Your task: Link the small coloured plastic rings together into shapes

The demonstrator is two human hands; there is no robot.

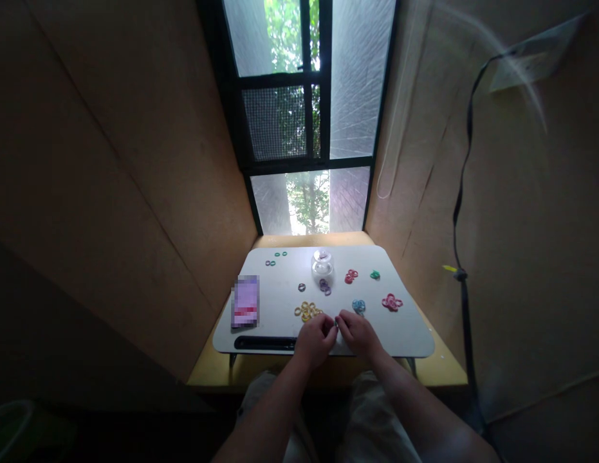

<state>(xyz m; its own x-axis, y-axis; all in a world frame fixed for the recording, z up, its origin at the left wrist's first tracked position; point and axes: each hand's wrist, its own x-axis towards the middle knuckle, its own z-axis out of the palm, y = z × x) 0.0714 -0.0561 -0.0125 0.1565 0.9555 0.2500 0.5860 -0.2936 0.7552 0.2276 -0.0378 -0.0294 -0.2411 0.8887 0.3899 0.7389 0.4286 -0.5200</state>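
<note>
My left hand [316, 337] and my right hand [359, 333] meet over the front of a small white lap table [275, 299]. Both are closed, with fingertips pinched close together around something too small to make out. Just beyond my left hand lies a pile of yellow rings [306, 310], like small hair ties. Blue rings [358, 305] sit right behind my right hand. Farther off are purple rings [325, 287], red rings [350, 276], green rings [375, 274] and pink rings [392, 302].
A clear jar [322, 263] stands at the back middle. On the left lie a blurred purple packet or phone [246, 301] and a few separate rings [277, 254]. A black slot [265, 343] runs along the front edge. Walls flank the table; a cable [463, 308] hangs at right.
</note>
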